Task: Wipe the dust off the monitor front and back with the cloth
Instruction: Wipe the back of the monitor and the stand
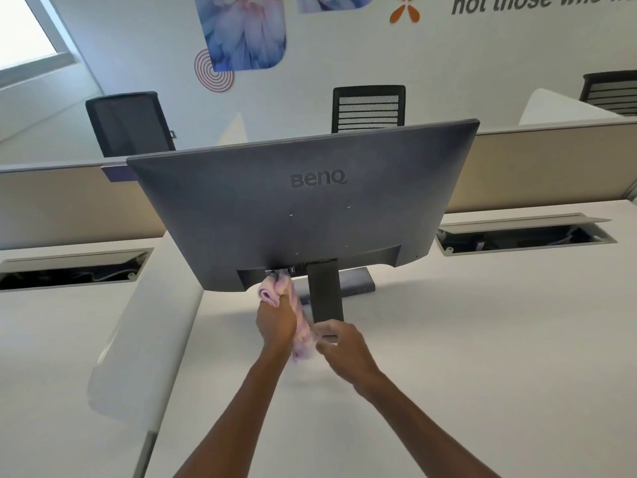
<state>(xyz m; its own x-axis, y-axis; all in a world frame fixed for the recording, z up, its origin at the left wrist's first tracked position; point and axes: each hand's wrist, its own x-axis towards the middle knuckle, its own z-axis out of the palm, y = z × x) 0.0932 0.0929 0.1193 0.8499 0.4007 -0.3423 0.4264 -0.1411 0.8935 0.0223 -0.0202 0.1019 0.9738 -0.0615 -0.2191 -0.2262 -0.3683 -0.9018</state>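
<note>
The dark grey flat-panel monitor (303,205) stands on the white desk (482,339), its back facing me. My left hand (275,326) grips the pink bunched cloth (275,288) against the monitor's lower back edge. My right hand (341,343), close beside, pinches the cloth's hanging end near the dark stand (325,293).

white tabletop (448,339) in front of me, w/ the monitor (310,201) standing on it by its stand (325,291), back side facing me. flat grey base (358,282) sits on the surface behind the stand. two cable hatches w/ lids propped open, one far left (72,269), one far right (524,236). beige divider panel (551,167) along the far edge.
</note>
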